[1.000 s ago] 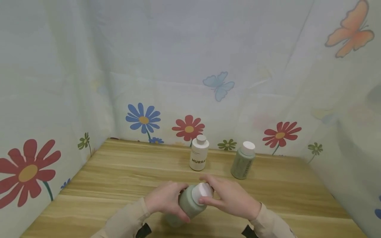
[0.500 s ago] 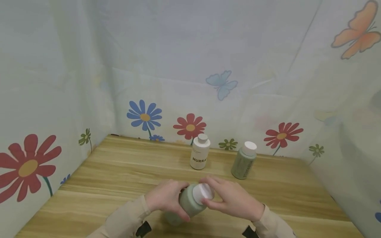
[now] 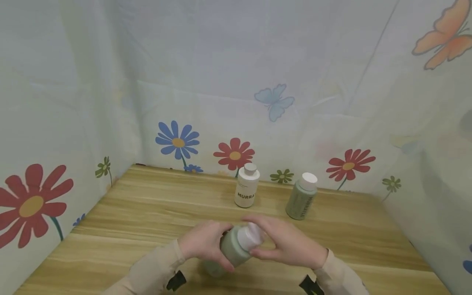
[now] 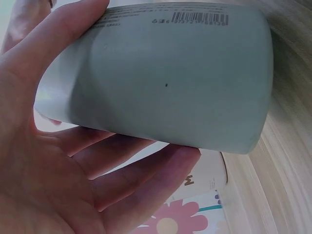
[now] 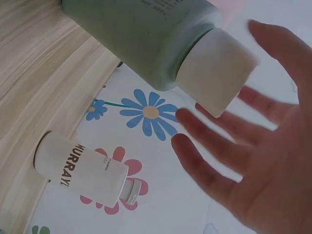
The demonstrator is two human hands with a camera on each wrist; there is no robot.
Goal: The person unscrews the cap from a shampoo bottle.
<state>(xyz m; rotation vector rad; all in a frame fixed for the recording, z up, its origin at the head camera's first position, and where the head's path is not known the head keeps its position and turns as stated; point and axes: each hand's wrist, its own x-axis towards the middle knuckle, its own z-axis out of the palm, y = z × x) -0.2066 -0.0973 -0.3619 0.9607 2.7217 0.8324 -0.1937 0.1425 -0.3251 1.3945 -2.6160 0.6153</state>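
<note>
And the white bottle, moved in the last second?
No. In the head view, the white bottle keeps its place against the red flower behind it.

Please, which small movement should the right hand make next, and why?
Probably close the right hand around the white cap: the cap sits on the green bottle, which the left hand grips tilted, while the right thumb stands apart from the cap.

Wood-grain tabletop [image 3: 158,205]; white bottle [image 3: 246,189] and white-capped green bottle [image 3: 299,203] standing apart, toward back edge.
</note>
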